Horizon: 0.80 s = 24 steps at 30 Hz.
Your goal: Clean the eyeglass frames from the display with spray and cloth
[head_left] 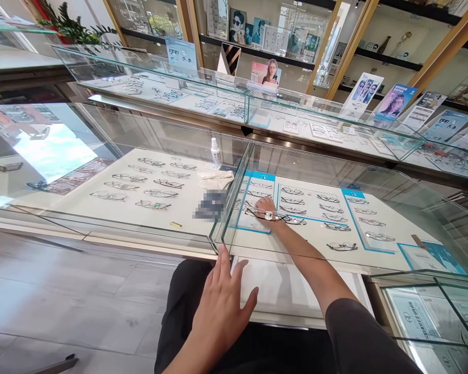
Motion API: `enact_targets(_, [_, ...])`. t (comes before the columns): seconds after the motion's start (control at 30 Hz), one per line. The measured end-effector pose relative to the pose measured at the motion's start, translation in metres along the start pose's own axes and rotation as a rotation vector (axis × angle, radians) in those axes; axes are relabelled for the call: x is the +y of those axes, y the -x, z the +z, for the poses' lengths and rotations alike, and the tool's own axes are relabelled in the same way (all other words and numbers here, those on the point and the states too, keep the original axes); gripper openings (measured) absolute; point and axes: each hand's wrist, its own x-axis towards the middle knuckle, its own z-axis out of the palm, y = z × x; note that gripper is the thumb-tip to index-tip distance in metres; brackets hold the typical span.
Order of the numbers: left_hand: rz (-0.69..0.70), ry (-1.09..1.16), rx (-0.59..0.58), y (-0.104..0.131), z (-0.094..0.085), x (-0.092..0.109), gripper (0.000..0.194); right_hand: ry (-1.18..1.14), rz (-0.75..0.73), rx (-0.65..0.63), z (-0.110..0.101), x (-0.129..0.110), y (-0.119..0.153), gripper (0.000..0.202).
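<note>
My left hand (221, 293) is open with fingers spread, its fingertips by the front edge of the glass display case (218, 240). My right hand (264, 204) reaches inside the case, over a blue-edged card (253, 224) bearing several eyeglasses. Its fingers are small and partly hidden, so any hold is unclear. Dark-framed glasses (292, 220) show beside the right wrist, and a frame line crosses it. Further right lie more rows of eyeglasses (342, 246).
Left of the glass divider stand a white spray bottle (216, 151), a pale cloth (217, 179) and rows of eyeglasses (130, 177). A white drawer (284, 285) is below the case. Behind runs another glass counter (273, 123) with upright signs (362, 93).
</note>
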Motion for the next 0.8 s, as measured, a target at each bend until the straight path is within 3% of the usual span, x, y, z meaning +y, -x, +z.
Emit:
enact_targets(0.53, [-0.02, 0.039, 0.003, 0.0, 0.0, 0.001, 0.046, 0.003, 0.073, 0.071, 0.0, -0.021, 0.017, 0.019])
enact_targets(0.8, [-0.004, 0.025, -0.008, 0.0, -0.002, 0.001, 0.046, -0.015, 0.083, 0.067, -0.013, -0.035, 0.017, 0.019])
